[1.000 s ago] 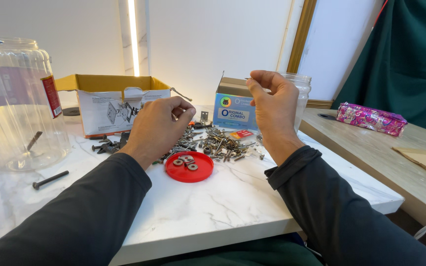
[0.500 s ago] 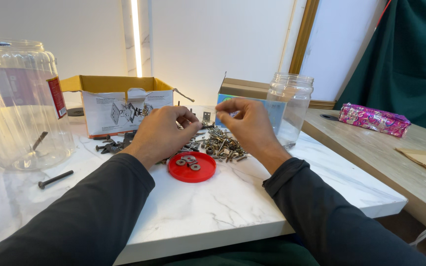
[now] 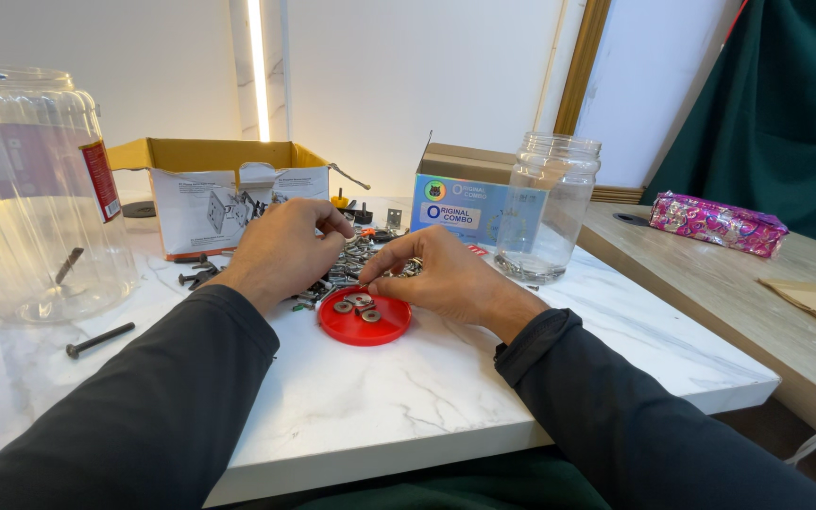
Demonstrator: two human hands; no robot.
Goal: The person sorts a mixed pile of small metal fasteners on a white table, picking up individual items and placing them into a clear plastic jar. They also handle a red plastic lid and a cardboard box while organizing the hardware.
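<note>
A red round lid [image 3: 365, 323] lies on the white marble table [image 3: 408, 397] with several metal washers [image 3: 355, 305] in it. My right hand [image 3: 436, 276] hovers over the lid's right edge, thumb and fingers pinched close just above the washers; whether something small sits between them is too small to tell. My left hand [image 3: 280, 247] rests curled over a pile of mixed screws and metal parts [image 3: 370, 255] behind the lid. Both arms wear dark sleeves.
A clear glass jar [image 3: 548, 210] stands right of the pile, before a blue and brown box [image 3: 453, 198]. An open cardboard box [image 3: 219, 189] sits behind my left hand. A big clear plastic jar [image 3: 30, 198] stands far left, a black bolt [image 3: 98, 339] near it. A wooden bench carries a pink pouch [image 3: 718, 223].
My right hand has come down from the glass jar's mouth, past the pile, to just above the red lid. My left hand has stayed on the pile.
</note>
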